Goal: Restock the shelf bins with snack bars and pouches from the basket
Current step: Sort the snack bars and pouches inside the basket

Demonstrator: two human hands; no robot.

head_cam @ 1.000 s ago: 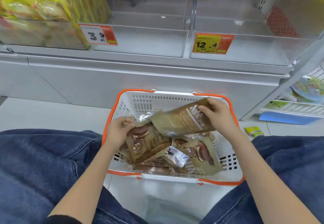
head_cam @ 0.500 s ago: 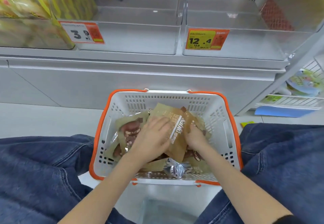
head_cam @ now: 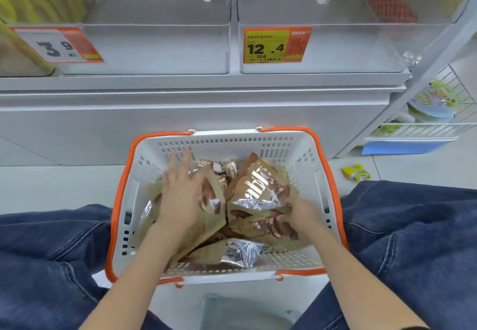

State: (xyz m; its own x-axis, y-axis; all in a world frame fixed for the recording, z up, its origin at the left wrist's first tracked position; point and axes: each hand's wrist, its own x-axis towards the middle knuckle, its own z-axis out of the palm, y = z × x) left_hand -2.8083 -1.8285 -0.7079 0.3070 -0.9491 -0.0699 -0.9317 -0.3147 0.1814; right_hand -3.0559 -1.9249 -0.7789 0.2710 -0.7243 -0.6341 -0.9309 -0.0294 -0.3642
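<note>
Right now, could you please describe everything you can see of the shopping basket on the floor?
The basket is white perforated plastic with an orange rim and orange handles folded down along its edge. It sits upright on the pale floor between the person's knees, before the shelf base. Tan snack pouches with silver foil undersides lie jumbled inside. The left hand rests spread on the pouches; the right hand reaches among them.

Bright, even overhead light, glare on clear bins (head_cam: 320, 48), wide-angle bending at edges, motion-blurred left hand (head_cam: 180, 192).
</note>
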